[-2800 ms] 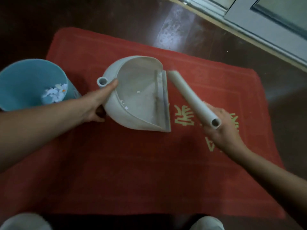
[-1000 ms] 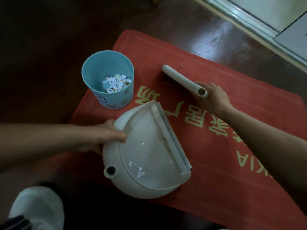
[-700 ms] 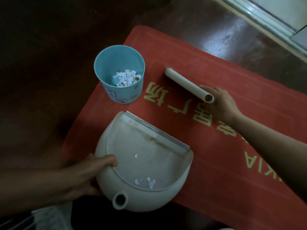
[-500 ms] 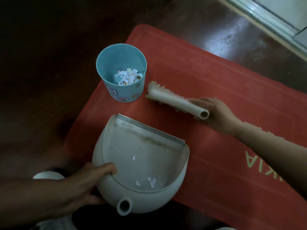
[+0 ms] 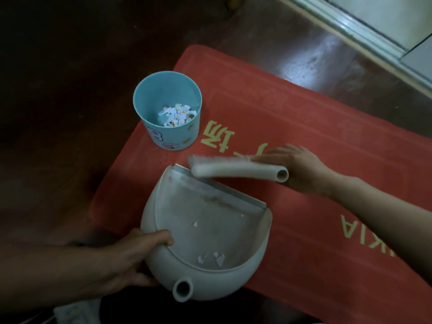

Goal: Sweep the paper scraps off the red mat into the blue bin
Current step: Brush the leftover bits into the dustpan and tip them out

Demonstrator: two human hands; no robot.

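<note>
— The fingers?
— Left hand (image 5: 131, 260) fingers (image 5: 161, 238) clamp the smooth curved rim of the white plastic dustpan (image 5: 210, 220); right hand (image 5: 301, 169) grips the tubular brush (image 5: 238, 170) at its straight lip
— The paper scraps (image 5: 217, 258)?
— Few, in the pan beside the left thumb; more inside the round blue bin (image 5: 149, 99) on the red mat (image 5: 304, 127)

- The red mat (image 5: 292, 127) looks like soft, fuzzy cloth.
- The blue bin (image 5: 149, 101) is smooth plastic.
- The dustpan (image 5: 210, 230) is dull, pale plastic.
- The floor (image 5: 70, 66) is dark and shiny.
</note>
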